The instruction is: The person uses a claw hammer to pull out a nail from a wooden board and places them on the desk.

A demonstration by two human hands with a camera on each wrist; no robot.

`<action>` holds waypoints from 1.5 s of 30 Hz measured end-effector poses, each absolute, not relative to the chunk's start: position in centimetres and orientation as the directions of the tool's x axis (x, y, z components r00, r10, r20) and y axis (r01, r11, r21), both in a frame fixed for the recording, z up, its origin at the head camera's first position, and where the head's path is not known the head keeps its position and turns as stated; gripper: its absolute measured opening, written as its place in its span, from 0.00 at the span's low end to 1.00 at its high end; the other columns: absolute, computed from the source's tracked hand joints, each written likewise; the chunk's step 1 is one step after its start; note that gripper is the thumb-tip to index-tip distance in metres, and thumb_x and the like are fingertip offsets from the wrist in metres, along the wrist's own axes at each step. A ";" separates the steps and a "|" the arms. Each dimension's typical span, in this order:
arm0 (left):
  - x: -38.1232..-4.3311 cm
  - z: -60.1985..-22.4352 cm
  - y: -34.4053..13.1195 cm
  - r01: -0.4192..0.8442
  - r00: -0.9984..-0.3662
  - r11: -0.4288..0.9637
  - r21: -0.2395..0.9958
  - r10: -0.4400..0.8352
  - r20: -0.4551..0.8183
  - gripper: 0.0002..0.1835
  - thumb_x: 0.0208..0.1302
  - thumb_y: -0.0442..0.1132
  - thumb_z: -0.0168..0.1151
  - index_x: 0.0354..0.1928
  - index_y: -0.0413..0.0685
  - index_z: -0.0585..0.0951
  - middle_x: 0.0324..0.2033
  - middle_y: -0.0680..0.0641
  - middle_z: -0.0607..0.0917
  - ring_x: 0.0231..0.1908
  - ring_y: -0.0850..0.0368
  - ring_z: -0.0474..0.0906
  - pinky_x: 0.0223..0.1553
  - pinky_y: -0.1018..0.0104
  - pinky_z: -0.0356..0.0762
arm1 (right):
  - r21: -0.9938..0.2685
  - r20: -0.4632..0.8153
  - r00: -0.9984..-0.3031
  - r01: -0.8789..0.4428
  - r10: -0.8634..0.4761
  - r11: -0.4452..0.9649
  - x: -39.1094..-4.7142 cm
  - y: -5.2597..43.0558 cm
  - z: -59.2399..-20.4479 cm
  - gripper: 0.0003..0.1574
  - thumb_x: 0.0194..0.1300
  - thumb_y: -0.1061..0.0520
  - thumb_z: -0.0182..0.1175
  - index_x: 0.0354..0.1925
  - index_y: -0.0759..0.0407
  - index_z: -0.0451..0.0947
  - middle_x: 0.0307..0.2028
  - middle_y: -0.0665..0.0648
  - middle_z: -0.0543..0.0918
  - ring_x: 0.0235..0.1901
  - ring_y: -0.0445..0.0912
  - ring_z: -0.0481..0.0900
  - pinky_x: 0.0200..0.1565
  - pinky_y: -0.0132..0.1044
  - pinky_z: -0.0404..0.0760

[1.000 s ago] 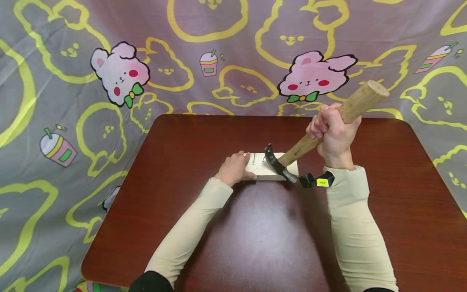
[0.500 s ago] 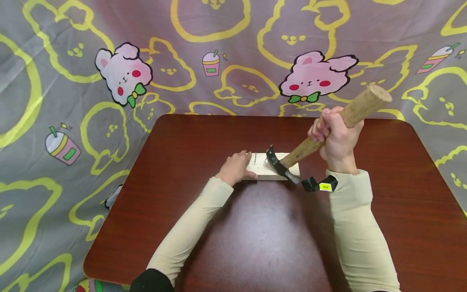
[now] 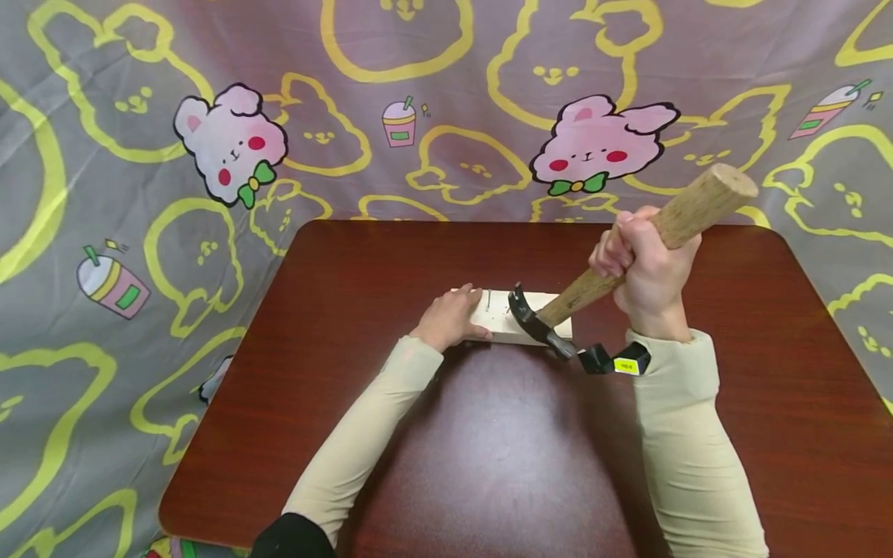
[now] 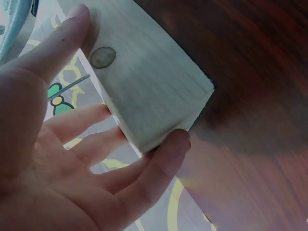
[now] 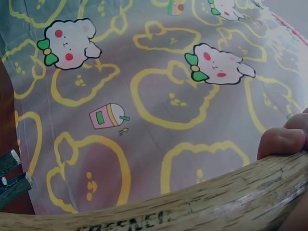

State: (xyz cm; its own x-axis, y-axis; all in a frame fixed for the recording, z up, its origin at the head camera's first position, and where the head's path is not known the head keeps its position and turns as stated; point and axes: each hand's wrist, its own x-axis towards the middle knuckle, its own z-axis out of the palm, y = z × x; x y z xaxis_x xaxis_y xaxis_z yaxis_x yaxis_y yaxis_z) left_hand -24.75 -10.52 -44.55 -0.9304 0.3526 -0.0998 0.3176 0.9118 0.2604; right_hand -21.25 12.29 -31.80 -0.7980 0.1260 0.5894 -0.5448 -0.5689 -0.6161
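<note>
In the head view my right hand (image 3: 652, 267) grips the wooden handle of a claw hammer (image 3: 584, 296), whose butt end points up and to the right. The hammer's black head is over a pale wooden block (image 3: 497, 327), claw to the far left and striking face to the near right. Thin nails stick up from the block; one nail (image 3: 488, 301) stands left of the claw, another is partly hidden beside it. My left hand (image 3: 446, 319) holds the block's left end, thumb on the near face (image 4: 137, 72). In the right wrist view the handle (image 5: 202, 204) runs under my fingers.
The block lies on a dark red-brown table (image 3: 335, 310) with rounded corners. A patterned cloth curtain (image 3: 279, 46) hangs behind and to the left. On my right wrist sits a small black camera (image 3: 628, 360) near the hammer's striking face.
My right hand and the hammer handle have moved slightly right and down, and the hammer head has tipped a little with them. My left hand stays on the block.
</note>
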 end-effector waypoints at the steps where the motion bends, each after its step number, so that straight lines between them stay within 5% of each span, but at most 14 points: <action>1: -24.7 -44.5 -10.5 0.319 -0.930 0.913 0.256 0.353 -0.101 0.46 0.48 0.58 0.73 0.69 0.49 0.68 0.68 0.41 0.69 0.63 0.41 0.72 0.61 0.49 0.72 | -0.617 0.590 -0.798 -0.545 0.124 -0.569 -21.2 12.3 -31.7 0.22 0.58 0.71 0.46 0.10 0.66 0.55 0.05 0.52 0.57 0.05 0.45 0.51 0.09 0.38 0.49; 10: -24.1 -44.2 -10.7 0.288 -0.936 0.922 0.260 0.328 -0.126 0.50 0.50 0.62 0.71 0.71 0.47 0.64 0.72 0.36 0.59 0.65 0.34 0.67 0.60 0.43 0.72 | -0.618 0.597 -0.793 -0.550 0.120 -0.563 -20.7 12.2 -31.4 0.21 0.57 0.72 0.44 0.11 0.66 0.55 0.05 0.53 0.57 0.05 0.46 0.51 0.09 0.38 0.50; 14: -23.1 -43.2 -10.8 0.241 -0.961 0.895 0.376 0.275 -0.037 0.44 0.54 0.58 0.69 0.68 0.44 0.69 0.72 0.36 0.61 0.69 0.31 0.60 0.63 0.37 0.64 | -0.613 0.593 -0.797 -0.538 0.114 -0.578 -20.2 12.1 -31.2 0.20 0.56 0.73 0.44 0.11 0.66 0.55 0.06 0.53 0.57 0.05 0.46 0.51 0.09 0.38 0.50; 19: -21.6 -42.1 -10.9 0.349 -0.936 0.741 0.573 0.303 0.178 0.25 0.58 0.46 0.68 0.56 0.41 0.80 0.61 0.41 0.78 0.65 0.45 0.69 0.66 0.49 0.64 | -0.591 0.605 -0.792 -0.516 0.082 -0.621 -19.4 12.0 -30.6 0.19 0.56 0.73 0.45 0.12 0.65 0.55 0.06 0.53 0.56 0.05 0.45 0.51 0.09 0.38 0.50; 23: -20.6 -42.2 -10.5 0.417 -0.903 0.650 0.636 0.375 0.209 0.19 0.59 0.40 0.67 0.51 0.42 0.83 0.50 0.45 0.85 0.54 0.53 0.80 0.56 0.60 0.76 | -0.578 0.631 -0.775 -0.506 0.042 -0.640 -18.6 11.8 -29.9 0.19 0.56 0.74 0.44 0.12 0.66 0.55 0.06 0.53 0.56 0.05 0.45 0.52 0.09 0.38 0.52; 35: -19.3 -43.2 -9.9 0.407 -0.881 0.524 0.748 0.440 0.171 0.09 0.58 0.35 0.64 0.41 0.45 0.85 0.37 0.48 0.88 0.35 0.59 0.83 0.40 0.67 0.81 | -0.553 0.675 -0.734 -0.435 -0.075 -0.711 -16.9 11.5 -28.7 0.19 0.56 0.74 0.42 0.11 0.67 0.55 0.07 0.54 0.55 0.06 0.45 0.54 0.09 0.38 0.53; 45: -19.0 -43.1 -10.0 0.415 -0.876 0.517 0.749 0.449 0.175 0.08 0.59 0.35 0.62 0.39 0.47 0.86 0.34 0.50 0.88 0.32 0.64 0.81 0.36 0.76 0.77 | -0.556 0.688 -0.720 -0.441 -0.093 -0.704 -16.8 11.6 -28.7 0.20 0.57 0.74 0.43 0.11 0.67 0.55 0.07 0.54 0.55 0.06 0.44 0.53 0.09 0.38 0.54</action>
State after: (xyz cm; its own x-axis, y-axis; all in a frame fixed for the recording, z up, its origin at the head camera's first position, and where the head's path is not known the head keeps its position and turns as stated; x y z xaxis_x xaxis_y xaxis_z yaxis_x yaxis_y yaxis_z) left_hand -19.01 -10.01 -43.12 -0.8760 0.4495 0.1750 0.4148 0.5166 0.7491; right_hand -16.80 11.57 -28.69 -0.7199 -0.0925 0.6879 -0.4410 -0.7043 -0.5563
